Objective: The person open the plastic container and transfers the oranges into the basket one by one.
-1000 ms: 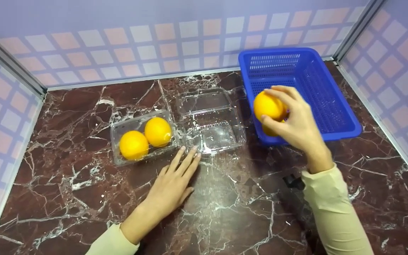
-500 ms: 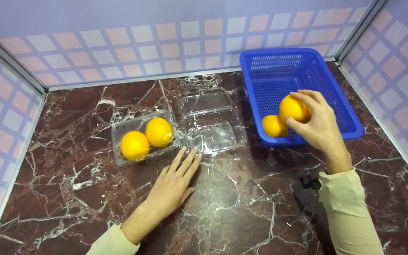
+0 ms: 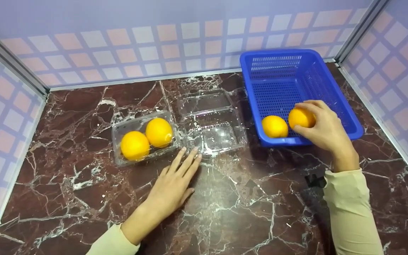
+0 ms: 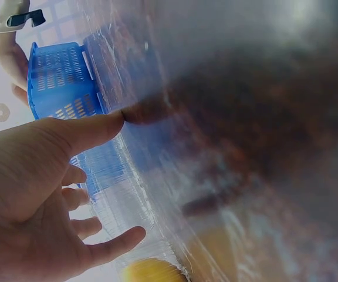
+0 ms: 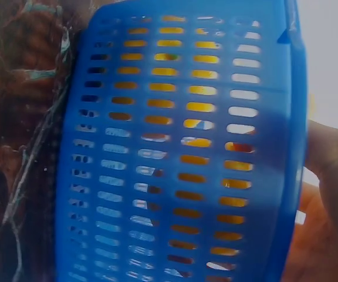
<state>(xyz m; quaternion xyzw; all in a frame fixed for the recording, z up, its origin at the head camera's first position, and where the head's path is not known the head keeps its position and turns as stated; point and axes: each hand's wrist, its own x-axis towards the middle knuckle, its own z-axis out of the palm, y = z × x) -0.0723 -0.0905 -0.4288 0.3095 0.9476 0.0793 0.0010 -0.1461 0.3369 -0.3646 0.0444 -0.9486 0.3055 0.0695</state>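
My right hand (image 3: 322,124) grips an orange (image 3: 301,118) inside the front part of the blue basket (image 3: 339,97), thumb on the near side and fingers over the top. Another orange (image 3: 275,126) lies to its left in the basket's front corner. In the right wrist view the basket wall (image 5: 263,117) hides most of the hand, and orange colour shows through its slots. My left hand (image 3: 171,187) lies with fingers straight, fingertips right at the front edge of an opened clear plastic box (image 3: 218,136). The left wrist view shows that hand (image 4: 46,194) with its fingers spread.
Left of the opened box stands a second clear plastic box (image 3: 117,134) with two oranges (image 3: 135,145) in it. The marbled tabletop (image 3: 243,219) is bounded by tiled-pattern panels (image 3: 154,42) at the back and both sides.
My right hand has carried its orange rightward and lower into the basket, bringing the other orange into full view. The left hand stays in place.
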